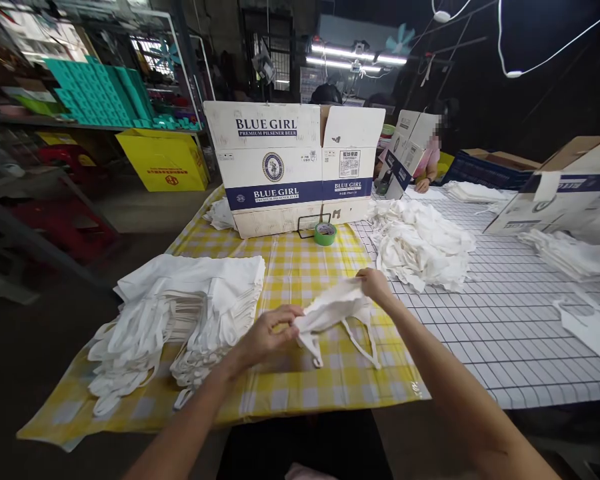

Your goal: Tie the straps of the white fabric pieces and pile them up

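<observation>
A thin white cloth piece with strap loops (337, 307), resembling a camisole top, is stretched between my two hands just above the yellow checked cloth. My left hand (273, 328) pinches its left end, thumb and fingers together. At the upper right corner, my right hand (375, 285) grips the fabric with closed fingers. The straps dangle below toward me. Left of my left hand lies a thick stack of similar white pieces (195, 273), laid flat, with their straps bunched toward the near edge. A loose heap of crumpled white pieces (420, 243) sits beyond my right hand.
A Blue Girl beer carton (280, 160) stands at the back, with green tape (325, 233) by a black wire stand. At right are another carton (570, 193) and a folded white stack (575, 257). Across the table, a person's hand (423, 185) rests near white cloth.
</observation>
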Demonstrator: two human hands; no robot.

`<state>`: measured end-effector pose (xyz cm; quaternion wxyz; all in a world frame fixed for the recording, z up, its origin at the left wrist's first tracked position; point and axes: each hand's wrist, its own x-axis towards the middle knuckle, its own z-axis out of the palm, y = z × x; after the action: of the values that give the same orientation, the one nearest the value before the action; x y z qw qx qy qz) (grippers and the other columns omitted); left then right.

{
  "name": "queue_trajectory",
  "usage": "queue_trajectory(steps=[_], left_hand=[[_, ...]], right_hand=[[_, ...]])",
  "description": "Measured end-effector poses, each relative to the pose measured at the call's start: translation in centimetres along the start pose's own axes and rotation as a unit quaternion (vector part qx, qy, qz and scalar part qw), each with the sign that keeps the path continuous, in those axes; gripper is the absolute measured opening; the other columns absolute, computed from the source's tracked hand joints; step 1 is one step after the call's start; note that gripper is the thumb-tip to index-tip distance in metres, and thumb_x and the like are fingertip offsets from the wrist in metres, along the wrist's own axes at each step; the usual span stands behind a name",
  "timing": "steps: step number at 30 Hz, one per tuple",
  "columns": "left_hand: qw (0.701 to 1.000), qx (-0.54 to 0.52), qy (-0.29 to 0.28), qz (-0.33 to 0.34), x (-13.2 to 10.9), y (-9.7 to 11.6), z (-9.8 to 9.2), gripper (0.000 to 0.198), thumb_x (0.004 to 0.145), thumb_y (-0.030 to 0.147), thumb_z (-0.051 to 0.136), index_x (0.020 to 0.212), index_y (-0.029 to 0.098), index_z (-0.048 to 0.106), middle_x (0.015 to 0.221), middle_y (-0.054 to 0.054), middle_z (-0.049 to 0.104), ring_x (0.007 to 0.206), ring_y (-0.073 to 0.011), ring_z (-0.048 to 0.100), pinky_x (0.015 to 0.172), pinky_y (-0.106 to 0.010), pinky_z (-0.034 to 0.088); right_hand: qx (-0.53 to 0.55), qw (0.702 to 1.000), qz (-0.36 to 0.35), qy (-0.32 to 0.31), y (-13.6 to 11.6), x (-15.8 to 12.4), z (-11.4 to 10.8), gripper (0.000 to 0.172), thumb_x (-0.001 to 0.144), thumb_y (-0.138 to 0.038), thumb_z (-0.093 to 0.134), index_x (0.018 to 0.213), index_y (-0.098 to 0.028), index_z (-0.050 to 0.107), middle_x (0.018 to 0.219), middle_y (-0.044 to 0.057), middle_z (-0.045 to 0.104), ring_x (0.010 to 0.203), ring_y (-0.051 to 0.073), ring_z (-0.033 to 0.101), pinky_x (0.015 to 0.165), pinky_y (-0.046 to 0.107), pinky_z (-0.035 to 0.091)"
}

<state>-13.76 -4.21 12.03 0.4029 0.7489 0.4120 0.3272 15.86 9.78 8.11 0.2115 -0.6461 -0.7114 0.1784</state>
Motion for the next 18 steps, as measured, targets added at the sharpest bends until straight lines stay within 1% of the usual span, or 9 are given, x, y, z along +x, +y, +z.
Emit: queue_trajectory(steps=[2,4,6,8,10,12,15,18], left_hand=[[0.999,-0.054,0.007,0.003,0.7,2.0,-2.5,0.019,0.079,0.035,0.052,0.079,0.018,0.062,0.116,-0.008,0.058,0.115,-0.0252,0.047,0.100,-0.041,0.034],[0.996,-0.081,0.029,0.011,1.4,3.5,-4.7,0.019,0.076,0.036,0.056,0.075,0.017,0.061,0.116,-0.009,0.058,0.116,-0.0280,0.046,0.100,-0.044,0.032],[0.994,-0.088,0.056,0.020,2.1,4.5,-6.6,0.021,0.073,0.037,0.059,0.069,0.017,0.059,0.113,-0.010,0.060,0.114,-0.0299,0.047,0.100,-0.047,0.031],[0.993,-0.082,0.083,0.023,2.7,5.1,-8.0,0.024,0.071,0.040,0.060,0.064,0.017,0.057,0.109,-0.010,0.061,0.111,-0.0303,0.048,0.099,-0.047,0.030],[0.992,-0.073,0.105,0.021,3.1,5.5,-9.2,0.027,0.069,0.042,0.061,0.062,0.017,0.055,0.105,-0.009,0.062,0.106,-0.0294,0.050,0.098,-0.046,0.032],[0.991,-0.062,0.120,0.019,3.2,5.8,-10.2,0.027,0.068,0.044,0.062,0.063,0.017,0.056,0.099,-0.008,0.063,0.099,-0.0271,0.053,0.094,-0.042,0.037],[0.993,-0.018,0.112,0.014,2.8,6.6,-11.4,0.027,0.071,0.044,0.059,0.072,0.017,0.060,0.082,-0.005,0.063,0.083,-0.0219,0.056,0.083,-0.036,0.044],[0.993,0.053,0.105,0.032,2.3,7.8,-12.2,0.027,0.074,0.042,0.056,0.072,0.016,0.061,0.072,-0.002,0.060,0.074,-0.0182,0.055,0.074,-0.030,0.046]], right_hand=[[0.049,0.999,0.009,0.014,0.6,0.0,-3.1,0.026,0.065,-0.010,0.045,0.077,-0.016,0.067,0.063,0.004,0.062,0.061,0.016,0.057,0.055,0.024,0.040],[0.101,0.995,0.013,0.018,0.8,-0.4,-6.0,0.027,0.065,-0.015,0.044,0.079,-0.016,0.067,0.052,0.001,0.057,0.048,0.013,0.052,0.047,0.023,0.039],[0.145,0.989,0.008,0.022,0.4,-1.0,-8.5,0.026,0.065,-0.018,0.046,0.080,-0.014,0.067,0.048,-0.001,0.054,0.042,0.011,0.048,0.041,0.022,0.037],[0.217,0.976,-0.003,0.015,-0.4,-1.6,-10.7,0.022,0.063,-0.019,0.050,0.077,-0.013,0.066,0.047,-0.001,0.053,0.041,0.010,0.046,0.039,0.021,0.036],[0.303,0.953,-0.012,-0.001,-1.4,-2.4,-12.6,0.016,0.062,-0.018,0.053,0.072,-0.013,0.064,0.045,-0.001,0.052,0.040,0.009,0.044,0.037,0.020,0.033],[0.363,0.931,-0.018,-0.025,-2.6,-3.3,-14.3,0.011,0.060,-0.017,0.055,0.068,-0.013,0.063,0.046,-0.001,0.052,0.041,0.008,0.044,0.036,0.019,0.031],[0.382,0.921,-0.028,-0.072,-4.1,-5.0,-16.4,0.010,0.061,-0.016,0.058,0.070,-0.014,0.063,0.053,0.000,0.055,0.044,0.009,0.046,0.038,0.020,0.032],[0.389,0.912,-0.030,-0.126,-4.9,-6.1,-17.9,0.012,0.063,-0.017,0.062,0.074,-0.015,0.064,0.059,0.002,0.058,0.045,0.009,0.047,0.038,0.021,0.032]])
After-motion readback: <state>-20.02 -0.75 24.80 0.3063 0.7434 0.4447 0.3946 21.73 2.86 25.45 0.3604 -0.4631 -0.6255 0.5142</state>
